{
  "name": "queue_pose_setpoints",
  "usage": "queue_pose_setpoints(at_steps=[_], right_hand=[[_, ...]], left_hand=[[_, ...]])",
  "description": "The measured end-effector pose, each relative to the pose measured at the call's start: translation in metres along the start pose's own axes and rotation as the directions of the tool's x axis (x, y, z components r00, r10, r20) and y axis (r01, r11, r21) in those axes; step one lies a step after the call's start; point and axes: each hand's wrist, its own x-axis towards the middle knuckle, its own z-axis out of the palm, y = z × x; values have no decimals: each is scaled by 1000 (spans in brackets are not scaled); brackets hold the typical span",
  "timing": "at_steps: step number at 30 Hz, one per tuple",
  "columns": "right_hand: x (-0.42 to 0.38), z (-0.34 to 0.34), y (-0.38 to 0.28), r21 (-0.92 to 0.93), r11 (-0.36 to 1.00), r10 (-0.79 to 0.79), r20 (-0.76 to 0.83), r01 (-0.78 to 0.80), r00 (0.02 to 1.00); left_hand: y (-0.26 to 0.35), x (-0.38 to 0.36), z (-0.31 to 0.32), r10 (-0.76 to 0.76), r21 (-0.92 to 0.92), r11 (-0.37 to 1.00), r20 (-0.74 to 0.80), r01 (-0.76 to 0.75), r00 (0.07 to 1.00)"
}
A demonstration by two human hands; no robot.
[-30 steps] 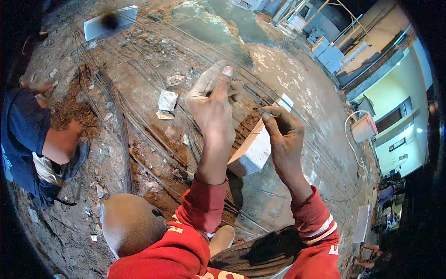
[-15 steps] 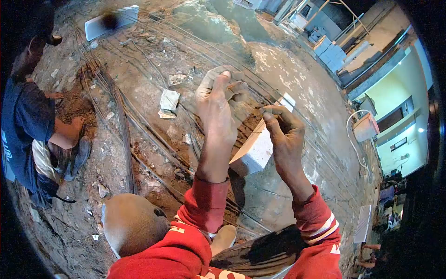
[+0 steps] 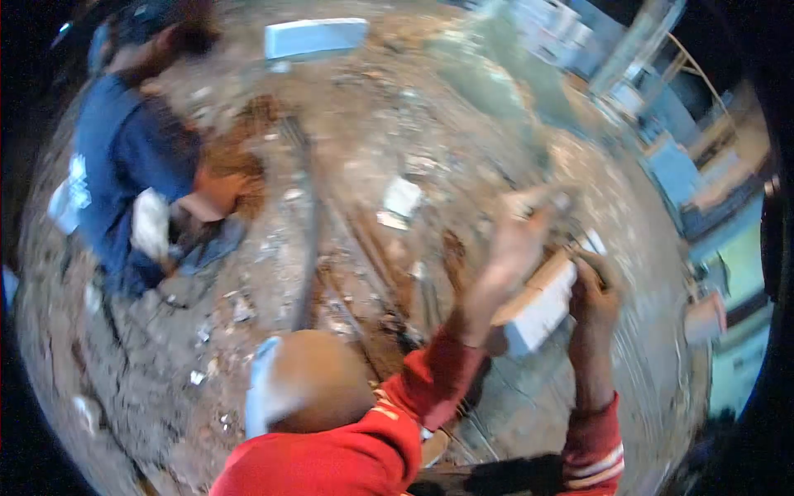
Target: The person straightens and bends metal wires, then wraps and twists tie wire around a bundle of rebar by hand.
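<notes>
— Where are your hands?

— Both are raised in front of you, over the dirt ground (image 3: 347, 149). Your left hand (image 3: 517, 236) is up on a red-sleeved arm, its fingers pointing up and to the right. The picture is smeared by motion, so I cannot tell whether those fingers are loose or pinching something.

— And your right?

— Your right hand (image 3: 594, 298) sits lower and just to the right of the left one, with the fingers curled in toward the palm. It looks clenched, but whether anything thin is caught between the fingertips is too blurred to tell.

— What is closest to them?

— A pale grey rectangular concrete block (image 3: 538, 310) lies on the ground right behind and between your two hands. Your left forearm crosses its left end and your right hand covers part of its right end. I cannot tell whether either hand touches it.

— What else is around you?

— Long dark steel rods (image 3: 310, 223) run across the dirt to the left of your hands. A crumpled white scrap (image 3: 403, 198) lies near them. Another person in a dark blue shirt (image 3: 124, 157) crouches at the far left, well apart from you. A flat light blue slab (image 3: 314, 39) lies at the top.
</notes>
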Motion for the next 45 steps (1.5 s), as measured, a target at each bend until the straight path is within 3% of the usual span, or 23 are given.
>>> queue_pose_setpoints(at_steps=[1,2,4,6,9,10,12,16,20,22,23,24,26,28,30,31,33,34,36,37,41,44,45], right_hand=[[-2,-1,-4,33,999,25,15,-26,1000],[-1,1,-2,49,999,-9,28,8,1000],[-1,-2,1,159,987,-4,103,-13,995],[-5,0,-1,221,975,1,134,-31,991],[-4,-2,4,195,980,4,182,-40,983],[-4,-3,5,197,980,0,185,-37,983],[-4,-5,6,75,997,-16,201,1,980],[-3,-6,3,-5,1000,3,204,-2,979],[0,-4,10,-29,1000,-8,56,9,998],[4,-14,11,-139,989,-43,96,56,994],[6,-14,16,-230,961,-139,84,155,987],[6,-15,18,-320,914,-234,87,249,968],[4,-12,15,-271,941,-186,88,203,979],[2,-8,13,-259,914,-305,69,312,950],[2,-9,14,-275,930,-240,47,244,970],[2,-9,15,-288,941,-176,27,176,984],[7,-13,20,-227,967,-114,4,112,994],[8,-11,23,-166,986,-29,-17,25,999],[7,-7,20,-126,992,-32,-28,28,999],[5,-6,16,-39,998,43,-1,-43,999],[5,-7,17,139,972,179,74,-188,981],[7,-9,11,207,941,247,117,-267,962],[7,-10,12,217,936,257,114,-277,960]], left_hand=[[-9,0,3,-144,-216,968,-56,129,988],[5,-4,3,-166,-333,931,-21,150,986],[-8,3,-1,-121,-639,747,138,182,983],[-10,2,0,-130,-761,613,167,212,977],[-7,0,1,-235,-724,643,126,251,964],[-11,1,0,-231,-723,645,124,247,965],[-24,4,-1,-192,-593,777,94,210,977],[-25,5,1,-128,-399,912,-66,91,990],[-25,2,14,-171,-517,853,-157,67,973],[-19,0,20,-138,-547,837,-186,14,973],[-16,-1,19,-81,-278,960,-189,26,979],[-18,-1,20,-90,-284,958,-193,32,977],[-21,-1,23,68,-62,994,-317,-92,946],[-24,-2,25,48,-57,996,-352,-73,935],[-23,-2,25,23,37,999,-393,-10,919],[-21,-3,27,32,38,999,-394,-18,919],[-15,-2,32,54,-315,925,-440,-210,896],[-17,-1,31,72,-302,927,-437,-222,897],[-24,0,27,54,-386,910,-256,-153,965],[-27,1,26,88,-290,944,-236,-157,968],[-31,6,15,49,-332,940,-91,-77,995],[-26,10,7,67,-226,972,21,-60,998],[-26,10,4,105,-75,992,19,-104,994]])
